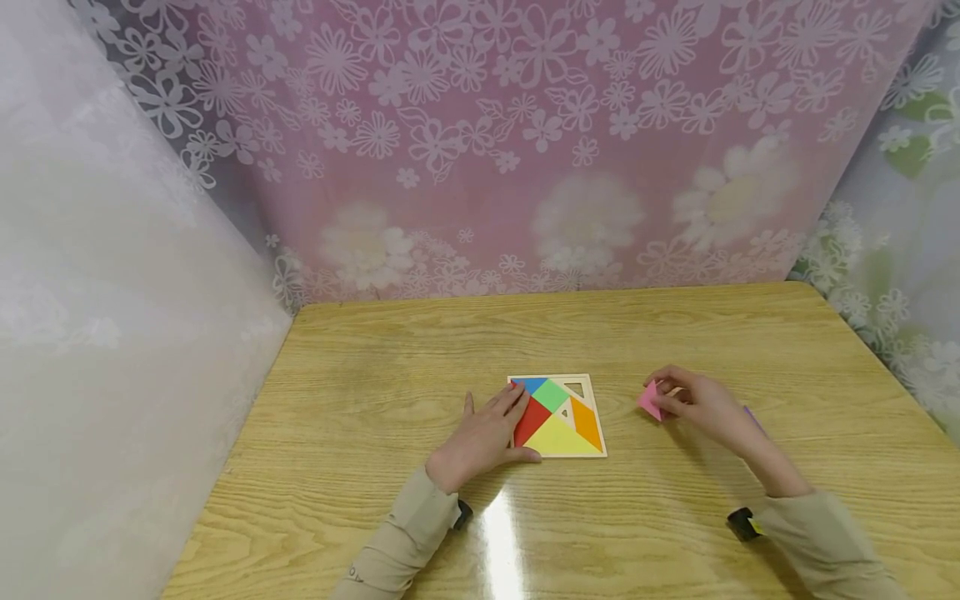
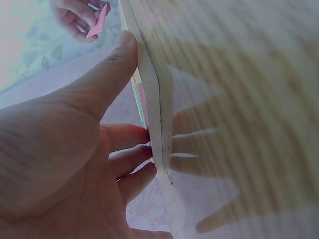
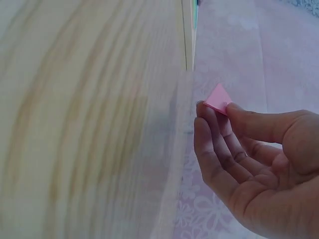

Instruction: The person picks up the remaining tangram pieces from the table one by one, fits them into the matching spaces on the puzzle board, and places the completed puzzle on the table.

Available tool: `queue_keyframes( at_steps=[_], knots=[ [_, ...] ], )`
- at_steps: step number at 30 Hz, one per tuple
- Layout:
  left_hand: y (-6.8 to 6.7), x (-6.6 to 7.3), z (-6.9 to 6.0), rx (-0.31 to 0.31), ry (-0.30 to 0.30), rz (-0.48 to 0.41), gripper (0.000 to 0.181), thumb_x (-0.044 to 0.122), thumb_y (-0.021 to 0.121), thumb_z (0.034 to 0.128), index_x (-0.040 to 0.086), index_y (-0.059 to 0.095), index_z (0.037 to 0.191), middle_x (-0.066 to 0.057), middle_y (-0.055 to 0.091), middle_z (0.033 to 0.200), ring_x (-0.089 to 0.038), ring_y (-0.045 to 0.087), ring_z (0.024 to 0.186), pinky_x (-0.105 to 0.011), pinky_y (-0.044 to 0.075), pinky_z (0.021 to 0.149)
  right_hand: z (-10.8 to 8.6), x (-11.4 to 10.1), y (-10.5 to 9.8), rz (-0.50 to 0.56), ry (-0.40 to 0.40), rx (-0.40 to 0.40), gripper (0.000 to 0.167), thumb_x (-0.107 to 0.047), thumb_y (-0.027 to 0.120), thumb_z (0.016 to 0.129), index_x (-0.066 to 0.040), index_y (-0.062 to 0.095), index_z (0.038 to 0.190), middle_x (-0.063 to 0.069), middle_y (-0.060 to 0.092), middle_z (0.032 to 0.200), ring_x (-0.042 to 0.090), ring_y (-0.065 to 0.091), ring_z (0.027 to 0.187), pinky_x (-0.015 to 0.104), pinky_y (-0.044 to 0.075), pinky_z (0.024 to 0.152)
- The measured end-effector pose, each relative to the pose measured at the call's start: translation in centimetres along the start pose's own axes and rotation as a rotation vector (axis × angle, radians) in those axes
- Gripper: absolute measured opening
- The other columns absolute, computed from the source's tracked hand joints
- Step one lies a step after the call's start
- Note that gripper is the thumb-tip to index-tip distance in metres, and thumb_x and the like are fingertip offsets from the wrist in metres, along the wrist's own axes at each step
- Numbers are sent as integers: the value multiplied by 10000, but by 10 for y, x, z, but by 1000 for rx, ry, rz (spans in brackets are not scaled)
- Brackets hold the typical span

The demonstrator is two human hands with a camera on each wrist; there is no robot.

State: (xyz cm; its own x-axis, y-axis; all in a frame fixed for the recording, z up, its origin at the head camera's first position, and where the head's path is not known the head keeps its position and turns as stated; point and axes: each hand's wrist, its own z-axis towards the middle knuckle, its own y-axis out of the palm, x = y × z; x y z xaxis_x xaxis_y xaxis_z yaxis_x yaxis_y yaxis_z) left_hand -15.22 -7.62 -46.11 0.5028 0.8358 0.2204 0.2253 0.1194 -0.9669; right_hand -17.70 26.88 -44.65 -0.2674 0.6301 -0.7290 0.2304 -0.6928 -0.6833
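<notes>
A square wooden tray [image 1: 598, 417] lies on the table with red, yellow, blue, green and orange flat pieces in it; bare wood shows at its upper right corner and near its middle. The left hand [image 1: 480, 437] rests on the tray's left side, fingers spread and fairly straight, thumb [image 2: 117, 69] along the near edge. To the right of the tray, the right hand [image 1: 701, 408] pinches a pink triangle [image 1: 649, 401] between thumb and fingers, held just above the table. In the right wrist view the pink triangle [image 3: 219, 98] points upward from the fingertips.
A purple piece [image 1: 753, 418] shows partly behind the right forearm on the wooden table [image 1: 390, 350]. Floral curtains [image 1: 480, 150] hang behind the table and at both sides. Dark wrist devices [image 1: 742, 524] sit at both sleeves.
</notes>
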Motion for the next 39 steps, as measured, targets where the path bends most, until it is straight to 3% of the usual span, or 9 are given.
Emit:
queue_keyframes(
  at_steps=[4, 8, 16, 31, 39],
  knots=[
    [1, -1, 0, 3, 1, -8, 935, 632, 591, 922, 92, 265, 1612, -55, 209, 1683, -214, 202, 1549, -717, 209, 1137, 4, -7, 5, 122, -9, -4, 287, 39, 624, 973, 80, 569, 1251, 177, 669, 974, 213, 713, 733, 325, 608, 643],
    [1, -2, -1, 8, 3, -8, 938, 633, 591, 920, 90, 265, 1612, -53, 207, 1683, -213, 200, 1550, -720, 206, 1135, 8, -15, 10, 169, -2, -7, 309, 30, 625, 976, 80, 554, 1273, 192, 662, 985, 254, 712, 741, 347, 613, 656],
    [2, -1, 0, -2, 1, -10, 935, 635, 589, 921, 95, 266, 1613, -46, 210, 1683, -213, 198, 1550, -721, 201, 1137, 13, -18, 18, 157, -9, -5, 294, 22, 639, 970, 72, 582, 1255, 182, 669, 988, 263, 716, 746, 344, 611, 650],
    [2, -1, 0, 7, 6, -6, 935, 631, 590, 921, 91, 266, 1612, -57, 205, 1684, -218, 204, 1549, -720, 214, 1133, 21, -27, 27, 148, -18, 20, 293, 26, 656, 957, 62, 599, 1242, 171, 675, 990, 164, 691, 719, 341, 610, 638],
    [1, 0, 0, 5, 3, -17, 936, 626, 596, 920, 88, 266, 1612, -57, 205, 1684, -221, 207, 1548, -723, 212, 1131, 23, -30, 30, 185, -49, 6, 321, 35, 665, 947, 49, 579, 1256, 179, 670, 987, 208, 700, 724, 355, 612, 639]
  ],
)
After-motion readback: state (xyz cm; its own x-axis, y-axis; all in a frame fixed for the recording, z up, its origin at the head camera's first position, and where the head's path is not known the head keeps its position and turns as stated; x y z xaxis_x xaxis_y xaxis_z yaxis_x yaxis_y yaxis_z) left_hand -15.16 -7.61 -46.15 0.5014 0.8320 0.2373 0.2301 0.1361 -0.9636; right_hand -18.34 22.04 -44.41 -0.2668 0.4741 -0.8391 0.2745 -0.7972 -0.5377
